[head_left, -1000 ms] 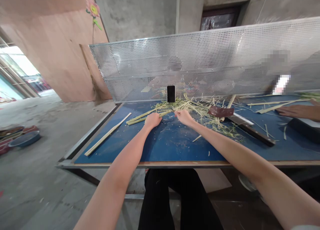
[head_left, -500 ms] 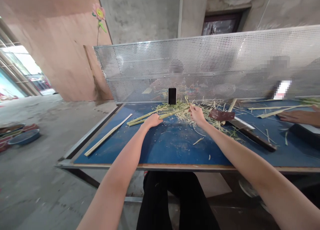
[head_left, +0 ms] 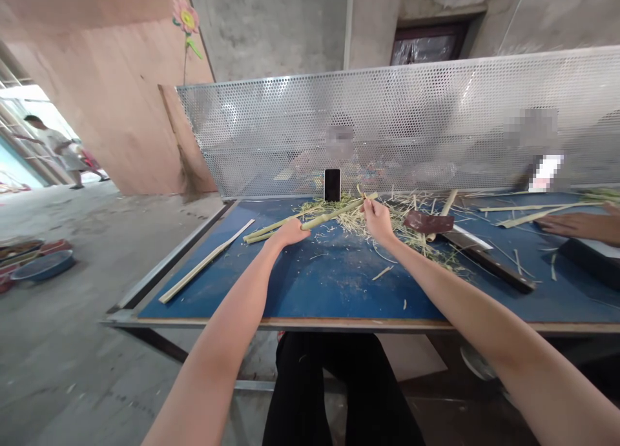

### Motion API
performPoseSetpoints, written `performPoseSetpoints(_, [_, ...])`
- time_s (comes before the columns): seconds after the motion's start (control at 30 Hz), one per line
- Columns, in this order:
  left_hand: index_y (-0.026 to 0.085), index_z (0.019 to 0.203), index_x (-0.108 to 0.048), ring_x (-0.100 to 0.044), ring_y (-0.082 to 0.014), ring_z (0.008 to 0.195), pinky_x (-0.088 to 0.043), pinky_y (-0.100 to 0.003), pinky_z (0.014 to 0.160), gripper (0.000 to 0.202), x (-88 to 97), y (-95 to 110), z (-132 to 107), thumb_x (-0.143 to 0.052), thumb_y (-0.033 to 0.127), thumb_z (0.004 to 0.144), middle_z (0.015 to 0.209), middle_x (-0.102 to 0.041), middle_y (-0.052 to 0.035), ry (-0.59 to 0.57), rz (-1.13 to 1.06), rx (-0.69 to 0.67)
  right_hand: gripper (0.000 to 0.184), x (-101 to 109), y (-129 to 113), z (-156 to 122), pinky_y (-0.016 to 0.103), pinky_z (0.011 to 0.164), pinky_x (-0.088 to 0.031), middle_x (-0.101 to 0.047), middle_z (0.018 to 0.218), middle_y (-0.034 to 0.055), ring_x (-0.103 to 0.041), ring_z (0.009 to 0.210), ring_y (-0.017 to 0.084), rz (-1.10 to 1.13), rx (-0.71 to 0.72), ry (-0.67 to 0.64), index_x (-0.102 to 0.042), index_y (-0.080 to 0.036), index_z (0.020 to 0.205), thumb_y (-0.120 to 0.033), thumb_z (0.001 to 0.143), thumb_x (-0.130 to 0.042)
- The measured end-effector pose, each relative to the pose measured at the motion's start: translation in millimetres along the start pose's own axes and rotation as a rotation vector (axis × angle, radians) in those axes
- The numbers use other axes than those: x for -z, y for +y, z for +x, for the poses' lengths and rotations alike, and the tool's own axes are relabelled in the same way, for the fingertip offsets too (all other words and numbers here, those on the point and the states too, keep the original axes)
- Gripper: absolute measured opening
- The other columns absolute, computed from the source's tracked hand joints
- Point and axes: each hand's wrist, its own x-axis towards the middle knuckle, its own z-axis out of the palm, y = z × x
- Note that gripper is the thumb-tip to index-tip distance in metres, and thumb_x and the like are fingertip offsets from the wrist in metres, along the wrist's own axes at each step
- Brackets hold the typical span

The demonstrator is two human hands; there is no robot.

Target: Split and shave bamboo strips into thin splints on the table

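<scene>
My left hand (head_left: 292, 232) is closed round the near end of a pale green split stalk (head_left: 325, 219), which looks like bamboo. The stalk slants up to the right over a heap of shavings (head_left: 356, 221). At its far end my right hand (head_left: 377, 220) is pinched shut, close against the stalk. A thin dark tip and a curled green sliver (head_left: 360, 191) show just beyond those fingers; what they grip is too small to make out. Left of the heap, further green strips (head_left: 264, 232) lie partly behind my left hand.
On the blue table (head_left: 334, 284), a cleaver-like blade with a dark handle (head_left: 494, 265) and a brown-red piece (head_left: 429, 222) lie right. A pale strip (head_left: 206, 262) lies left. A phone (head_left: 332, 185) stands against the perforated metal screen (head_left: 271, 142). Another person's hand (head_left: 581, 226) is far right.
My right hand has shifted slightly left along the stalk, whose end now shows beyond the fingers. My left hand keeps its grip. A walking person has appeared at the far left opening.
</scene>
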Motion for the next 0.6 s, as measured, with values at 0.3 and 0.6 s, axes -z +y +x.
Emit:
performPoseSetpoints(0.3, [0.020, 0.070, -0.059, -0.062, -0.0230, 0.063, -0.036, -0.035, 0.058, 0.024, 0.9, 6.4, -10.0, -0.067, 0.034, 0.087, 0.064, -0.060, -0.0068, -0.003, -0.117, -0.082, 0.053, -3.5, 4.8, -0.6, 0.030, 0.057, -0.033, -0.048, 0.060, -0.0016, -0.043, 0.053, 0.016, 0.010, 0.061, 0.008, -0.061, -0.023, 0.081, -0.064, 0.109, -0.042])
performPoseSetpoints(0.6, [0.019, 0.072, -0.068, -0.061, -0.0242, 0.065, -0.036, -0.036, 0.064, 0.023, -4.3, 4.8, -5.6, -0.066, 0.035, 0.087, 0.066, -0.062, -0.0090, 0.074, -0.079, -0.121, 0.048, -3.1, -1.0, -3.0, 0.031, 0.058, -0.033, -0.044, 0.057, -0.0030, -0.042, 0.053, 0.017, 0.000, 0.057, -0.013, -0.058, -0.024, 0.080, -0.059, 0.109, -0.041])
